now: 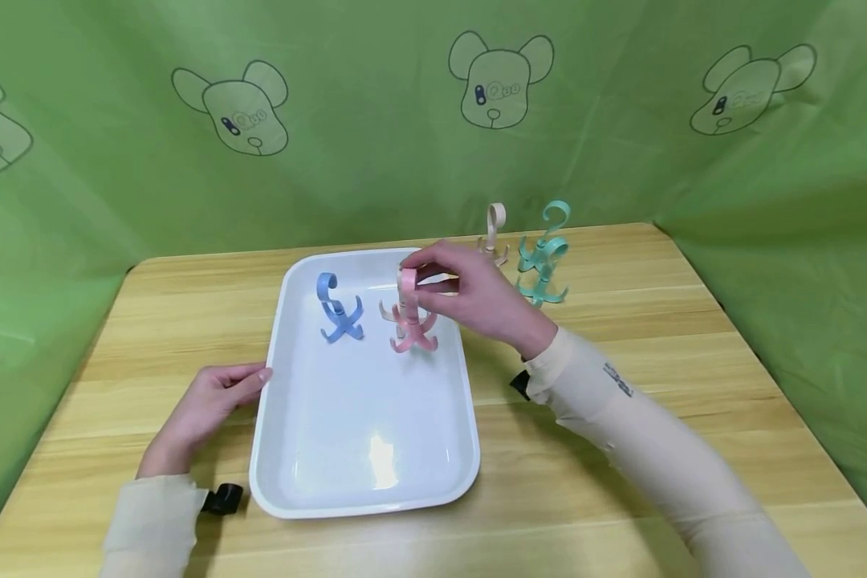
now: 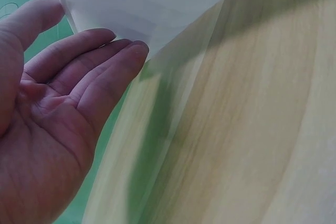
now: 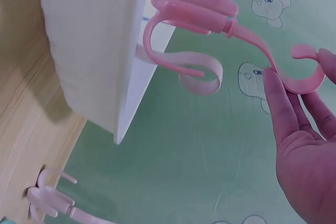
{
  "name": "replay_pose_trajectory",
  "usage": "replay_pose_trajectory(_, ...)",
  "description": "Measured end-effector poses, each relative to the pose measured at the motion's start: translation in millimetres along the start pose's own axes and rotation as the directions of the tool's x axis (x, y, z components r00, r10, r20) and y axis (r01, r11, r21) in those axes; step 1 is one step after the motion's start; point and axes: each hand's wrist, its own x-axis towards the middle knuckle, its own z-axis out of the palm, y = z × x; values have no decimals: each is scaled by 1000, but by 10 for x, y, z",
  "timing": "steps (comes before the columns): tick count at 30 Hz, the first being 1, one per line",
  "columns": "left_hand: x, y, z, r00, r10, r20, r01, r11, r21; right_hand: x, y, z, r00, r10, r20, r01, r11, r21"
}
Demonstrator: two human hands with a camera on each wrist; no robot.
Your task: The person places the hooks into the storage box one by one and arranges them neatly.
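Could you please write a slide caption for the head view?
Right hand holding a pink hook over a white tray, left hand gripping its rim.

This looks like a small screened-off recording booth — green cloth (image 1: 376, 160) printed with cartoon animal heads (image 1: 494, 84) hangs behind the wood-grain tabletop (image 1: 657, 321) and along both its sides, walling in the space. A small black camera (image 1: 225, 498) at each wrist points to a filming set-up — whether inside a home, office or lab cannot be told.
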Motion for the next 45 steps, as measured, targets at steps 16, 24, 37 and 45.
replay_pose_trajectory(16,-5,9,-6,1000,-14,2,14,1000,-7,121,-12,309,988,30,151,-29,1000,-7)
replay_pose_trajectory(24,7,-8,-3,1000,-3,7,3,999,-33,188,-24,402,979,38,199,-32,999,-36)
replay_pose_trajectory(37,-3,-3,3,1000,-2,6,2,999,-33,252,-60,527,964,33,264,-16,998,-67)
replay_pose_trajectory(45,-8,16,6,1000,0,0,0,999,-37,305,-88,598,952,57,299,-31,996,-89)
